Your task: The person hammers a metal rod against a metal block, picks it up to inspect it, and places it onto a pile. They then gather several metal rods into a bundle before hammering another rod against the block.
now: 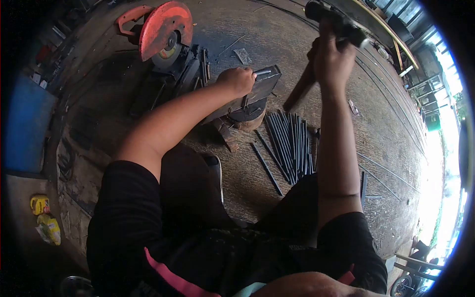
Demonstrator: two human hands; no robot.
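Note:
My left hand (238, 82) is closed on a short metal rod (264, 73), whose shiny end sticks out past the fingers. The rod lies along the top of a thick steel beam (265, 88) that rests tilted on a round wooden block (253, 122). Raised above and to the right of the beam, my right hand (335, 64) grips a hammer (341, 26). Its handle slants down and left below the fist, and its heavy head is at the top. Several dark metal rods (290, 143) are spread on the ground below the beam, between my legs.
A red cut-off saw (168, 32) stands at the upper left. Long thin bars (388, 96) run along the ground at the right. A blue panel (27, 123) and yellow packets (47, 220) are at the far left. A plastic wrapper (242, 56) lies beyond the beam.

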